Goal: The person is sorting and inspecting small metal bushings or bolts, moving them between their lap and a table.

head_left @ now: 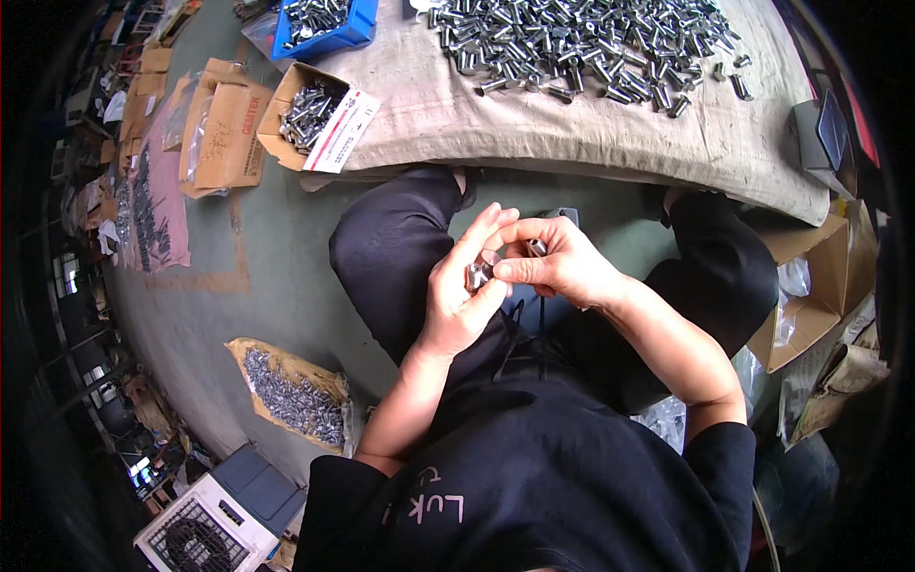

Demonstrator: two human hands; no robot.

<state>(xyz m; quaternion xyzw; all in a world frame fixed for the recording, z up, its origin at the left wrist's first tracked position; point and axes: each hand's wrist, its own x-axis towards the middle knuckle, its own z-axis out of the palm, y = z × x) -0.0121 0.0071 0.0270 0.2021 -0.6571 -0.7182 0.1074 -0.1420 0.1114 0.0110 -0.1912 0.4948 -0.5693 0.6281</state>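
Note:
Above my lap, my two hands meet in the middle of the head view. Cupped in my left hand (452,303) are shiny metal cylindrical parts (474,277), partly hidden by the fingers. My right hand (574,268) reaches across, its thumb and fingertips closed at those parts. Another small metal cylinder (537,248) with a hollow end shows between the right fingers. A large heap of similar metal cylinders (581,48) lies on the cloth-covered table (419,129) ahead of me.
At the table's left stand a blue bin (329,43) and a small carton (276,119), both holding metal parts. A brown carton (229,133) sits farther left. Small parts lie on a sheet (329,381) on the floor, near a fan unit (205,534). An open box (810,291) is at right.

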